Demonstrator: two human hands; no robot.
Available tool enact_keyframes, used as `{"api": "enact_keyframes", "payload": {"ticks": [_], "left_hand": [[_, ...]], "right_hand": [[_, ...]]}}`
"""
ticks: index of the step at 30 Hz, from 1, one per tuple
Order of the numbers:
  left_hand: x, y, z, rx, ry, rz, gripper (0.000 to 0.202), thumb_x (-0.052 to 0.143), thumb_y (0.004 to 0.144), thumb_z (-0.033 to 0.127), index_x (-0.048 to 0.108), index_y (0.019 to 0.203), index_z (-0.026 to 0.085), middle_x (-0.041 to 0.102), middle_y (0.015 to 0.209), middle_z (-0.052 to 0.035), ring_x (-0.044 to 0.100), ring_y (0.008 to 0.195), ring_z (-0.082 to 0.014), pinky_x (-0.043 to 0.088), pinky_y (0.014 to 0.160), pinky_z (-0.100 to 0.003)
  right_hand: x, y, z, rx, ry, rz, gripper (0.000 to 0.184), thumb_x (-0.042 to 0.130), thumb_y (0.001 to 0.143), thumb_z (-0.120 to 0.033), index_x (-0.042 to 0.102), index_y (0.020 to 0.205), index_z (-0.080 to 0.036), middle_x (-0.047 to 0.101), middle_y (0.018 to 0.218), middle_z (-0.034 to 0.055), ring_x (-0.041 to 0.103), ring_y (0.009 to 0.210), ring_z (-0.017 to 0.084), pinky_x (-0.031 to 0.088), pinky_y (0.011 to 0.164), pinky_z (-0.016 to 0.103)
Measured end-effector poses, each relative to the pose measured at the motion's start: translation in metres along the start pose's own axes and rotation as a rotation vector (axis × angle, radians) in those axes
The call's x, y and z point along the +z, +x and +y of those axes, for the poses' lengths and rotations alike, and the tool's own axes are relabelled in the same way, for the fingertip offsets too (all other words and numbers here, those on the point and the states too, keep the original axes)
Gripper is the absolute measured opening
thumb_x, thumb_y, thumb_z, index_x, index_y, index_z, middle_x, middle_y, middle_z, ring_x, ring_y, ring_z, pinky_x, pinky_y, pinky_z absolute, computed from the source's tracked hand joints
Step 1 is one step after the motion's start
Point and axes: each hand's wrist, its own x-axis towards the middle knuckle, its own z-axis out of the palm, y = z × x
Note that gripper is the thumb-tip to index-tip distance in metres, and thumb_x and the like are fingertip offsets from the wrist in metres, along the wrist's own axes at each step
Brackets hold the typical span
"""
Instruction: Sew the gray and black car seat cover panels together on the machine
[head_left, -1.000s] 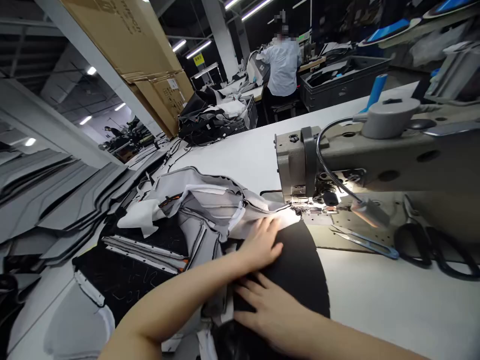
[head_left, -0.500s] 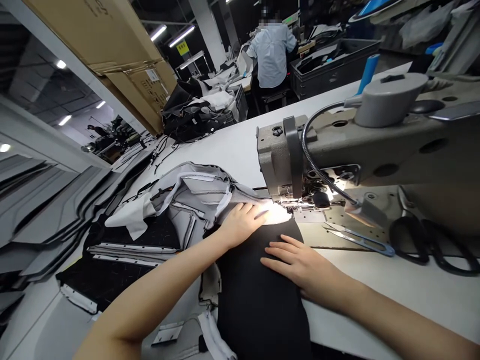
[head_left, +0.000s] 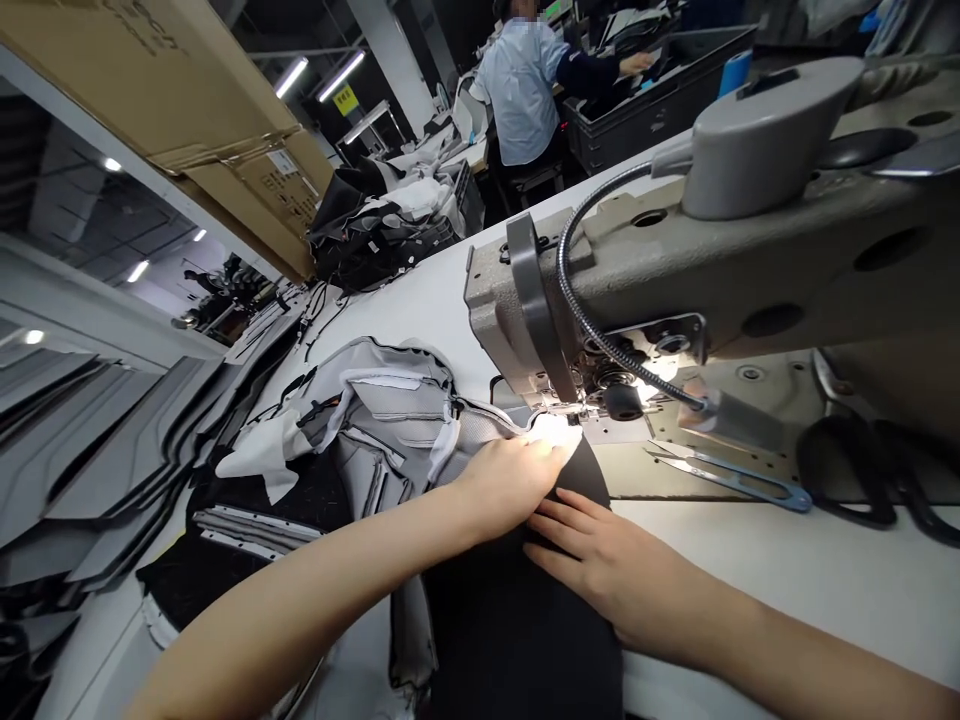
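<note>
My left hand (head_left: 510, 478) lies on the seam where grey and white fabric (head_left: 390, 400) meets a black fabric panel (head_left: 517, 620), its fingertips just in front of the lit needle area of the sewing machine (head_left: 675, 270). Its fingers are curled down, pressing the cloth. My right hand (head_left: 592, 560) rests flat on the black panel just behind the left hand, fingers stretched out and together. Both hands hold the layers down on the white table (head_left: 787, 590).
Thread snips (head_left: 731, 480) and black scissors (head_left: 870, 470) lie on the machine bed to the right. Stacked grey and black cut pieces (head_left: 112, 440) fill the left side. Cardboard boxes (head_left: 187, 90) stand at the back left. A person in a light shirt (head_left: 521, 90) works at a far table.
Both hands have slid the fabric toward the needle; the left hand's fingertips are now nearer the presser foot and the right hand has closed up behind it. My view has moved closer to the machine.
</note>
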Motion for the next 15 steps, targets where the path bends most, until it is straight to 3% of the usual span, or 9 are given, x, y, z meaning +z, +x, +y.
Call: {"api": "enact_keyframes", "payload": {"ticks": [5,10,12,15], "left_hand": [[-0.003,0.013,0.008,-0.079,-0.073,-0.019,0.038,0.045,0.081,0.007,0.053,0.117,0.014,0.065,0.101,-0.0109,0.061,0.09,-0.0235,0.052,0.075,-0.033],[-0.001,0.013,-0.001,-0.06,-0.201,-0.001,0.055,0.044,0.073,0.002,0.049,0.126,0.014,0.062,0.115,-0.0111,0.058,0.106,-0.0242,0.05,0.087,-0.033],[-0.003,0.013,-0.004,-0.051,-0.227,-0.019,0.06,0.042,0.071,-0.001,0.048,0.128,0.013,0.06,0.12,-0.0114,0.056,0.112,-0.0238,0.048,0.093,-0.033],[-0.011,0.017,-0.002,-0.082,-0.268,-0.047,0.059,0.039,0.07,-0.004,0.053,0.124,0.014,0.061,0.12,-0.0098,0.055,0.112,-0.0223,0.045,0.096,-0.032]], "right_hand": [[-0.006,0.011,0.007,0.044,0.027,0.071,0.054,0.054,0.077,-0.018,0.052,0.131,-0.016,0.054,0.13,0.0134,0.039,0.129,0.027,0.02,0.113,0.047],[-0.015,0.006,0.007,-0.098,0.166,-0.054,0.057,0.06,0.07,-0.02,0.056,0.127,-0.024,0.055,0.13,0.0085,0.039,0.129,0.027,0.021,0.112,0.047],[-0.008,0.01,0.004,-0.108,0.141,-0.056,0.055,0.058,0.072,-0.018,0.056,0.127,-0.02,0.053,0.133,0.0093,0.038,0.13,0.027,0.021,0.112,0.045],[0.014,0.027,-0.003,-0.016,0.076,0.023,0.046,0.054,0.08,-0.018,0.057,0.125,-0.014,0.055,0.129,0.0143,0.044,0.124,0.029,0.028,0.109,0.045]]}}
